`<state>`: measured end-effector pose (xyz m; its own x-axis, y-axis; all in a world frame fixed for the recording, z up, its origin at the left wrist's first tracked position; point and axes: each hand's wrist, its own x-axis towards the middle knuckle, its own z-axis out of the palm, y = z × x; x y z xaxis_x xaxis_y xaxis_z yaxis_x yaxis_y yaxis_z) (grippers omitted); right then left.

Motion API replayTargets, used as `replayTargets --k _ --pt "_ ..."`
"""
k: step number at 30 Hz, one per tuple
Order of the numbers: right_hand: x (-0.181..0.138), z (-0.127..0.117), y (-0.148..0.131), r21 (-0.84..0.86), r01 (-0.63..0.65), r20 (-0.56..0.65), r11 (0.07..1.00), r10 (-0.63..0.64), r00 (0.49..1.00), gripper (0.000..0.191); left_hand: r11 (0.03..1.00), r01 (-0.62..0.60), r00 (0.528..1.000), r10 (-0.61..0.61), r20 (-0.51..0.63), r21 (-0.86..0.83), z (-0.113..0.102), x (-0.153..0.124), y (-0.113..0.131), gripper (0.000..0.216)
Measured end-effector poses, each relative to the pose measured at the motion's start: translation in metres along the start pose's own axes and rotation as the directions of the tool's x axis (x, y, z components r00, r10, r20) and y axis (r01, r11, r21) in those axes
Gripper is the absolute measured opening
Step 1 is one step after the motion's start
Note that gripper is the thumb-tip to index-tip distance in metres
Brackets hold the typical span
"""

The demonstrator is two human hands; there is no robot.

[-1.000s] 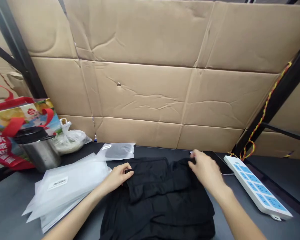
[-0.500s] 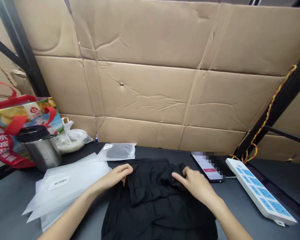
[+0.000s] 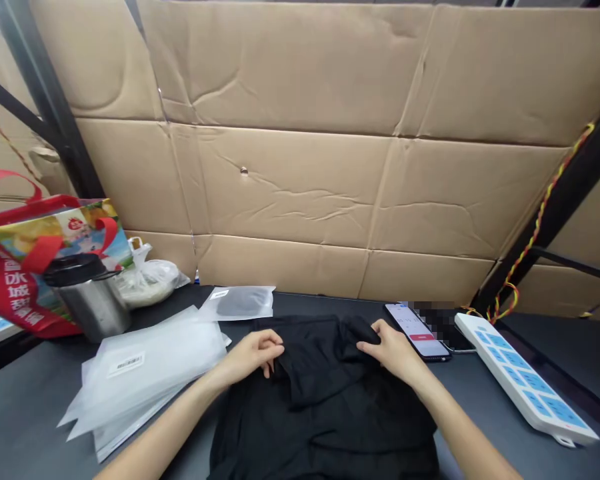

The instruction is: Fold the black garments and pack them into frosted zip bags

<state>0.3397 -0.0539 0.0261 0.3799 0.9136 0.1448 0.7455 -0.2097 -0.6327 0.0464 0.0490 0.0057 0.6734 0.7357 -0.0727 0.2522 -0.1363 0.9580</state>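
A black garment (image 3: 325, 427) lies in front of me on the dark table, its upper part folded over in a loose flap. My left hand (image 3: 261, 351) has its fingers closed on the left edge of that flap. On the other side, my right hand (image 3: 387, 347) pinches a bunched bit of the cloth between thumb and fingers. What kind of garment it is cannot be made out. Left of the cloth is a stack of frosted plastic bags (image 3: 155, 353) with a barcode label on top. Behind it lies a smaller clear bag (image 3: 240, 303) with something dark inside.
A phone (image 3: 420, 333) and a white power strip (image 3: 525, 380) lie at the right. At the left stand a steel flask (image 3: 93, 300), a red carrier bag (image 3: 30, 313) and a knotted plastic bag (image 3: 150, 283). A cardboard wall (image 3: 290, 160) closes off the back.
My left hand has moved right, drawing the left edge of the flap inward. My right hand has shifted slightly right with the bunched cloth. The view has also shifted a little.
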Motion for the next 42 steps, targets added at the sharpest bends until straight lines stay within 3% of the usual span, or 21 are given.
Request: replayTargets --k 3,6,8,10,14,17,21,24,27,30,34,38,42 --pt "-0.008 0.003 -0.02 -0.098 0.046 -0.101 0.994 -0.056 0.993 0.018 0.999 -0.003 1.0 0.003 -0.012 0.034 0.007 0.006 -0.009 0.034" --pt "-0.033 0.019 -0.054 -0.244 0.288 -0.184 0.926 -0.336 0.924 0.027 0.999 -0.009 1.0 0.01 -0.014 0.041 0.006 0.008 -0.014 0.033" --pt "-0.054 0.033 -0.072 -0.281 0.482 -0.055 0.83 -0.516 0.855 0.035 0.999 -0.015 1.0 0.015 -0.013 0.044 0.004 0.007 -0.014 0.034" --pt "-0.069 0.042 -0.078 -0.198 0.615 0.127 0.763 -0.602 0.788 0.045 0.999 -0.019 1.0 0.02 -0.015 0.05 0.003 0.005 -0.014 0.034" --pt "-0.071 0.042 -0.067 -0.081 0.699 0.255 0.711 -0.663 0.704 0.071 0.997 -0.022 1.0 0.023 -0.012 0.072 0.003 0.005 -0.013 0.036" --pt "-0.058 0.041 -0.055 -0.051 0.73 0.348 0.682 -0.673 0.653 0.073 0.994 -0.022 1.0 0.023 -0.008 0.105 0.005 0.006 -0.013 0.038" --pt "-0.05 0.053 -0.048 -0.029 0.691 0.364 0.722 -0.637 0.68 0.065 0.983 -0.033 0.999 0.038 -0.025 0.18 0.002 -0.001 -0.003 0.036" --pt "-0.052 0.059 -0.046 -0.025 0.681 0.319 0.732 -0.64 0.699 0.065 0.925 -0.056 0.99 0.101 -0.1 0.376 -0.02 -0.021 0.011 0.026" --pt "-0.054 0.06 -0.046 -0.016 0.687 0.306 0.727 -0.65 0.696 0.066 0.68 -0.043 0.977 0.182 -0.112 0.732 -0.058 -0.052 0.014 0.017" --pt "-0.055 0.06 -0.045 -0.018 0.685 0.302 0.728 -0.649 0.698 0.067 0.503 0.069 0.981 0.122 -0.15 0.861 -0.093 -0.087 0.002 0.02" --pt "-0.054 0.061 -0.043 -0.019 0.688 0.301 0.726 -0.652 0.696 0.067 0.551 0.148 0.981 0.027 -0.195 0.821 -0.117 -0.118 -0.016 0.02" --pt "-0.054 0.061 -0.043 -0.005 0.685 0.297 0.728 -0.653 0.697 0.07 0.645 0.132 0.984 0.003 -0.176 0.752 -0.125 -0.126 -0.019 0.024" --pt "-0.055 0.064 -0.043 0.046 0.662 0.267 0.748 -0.648 0.714 0.076 0.603 0.158 0.975 0.03 -0.22 0.782 -0.124 -0.121 -0.006 0.027"
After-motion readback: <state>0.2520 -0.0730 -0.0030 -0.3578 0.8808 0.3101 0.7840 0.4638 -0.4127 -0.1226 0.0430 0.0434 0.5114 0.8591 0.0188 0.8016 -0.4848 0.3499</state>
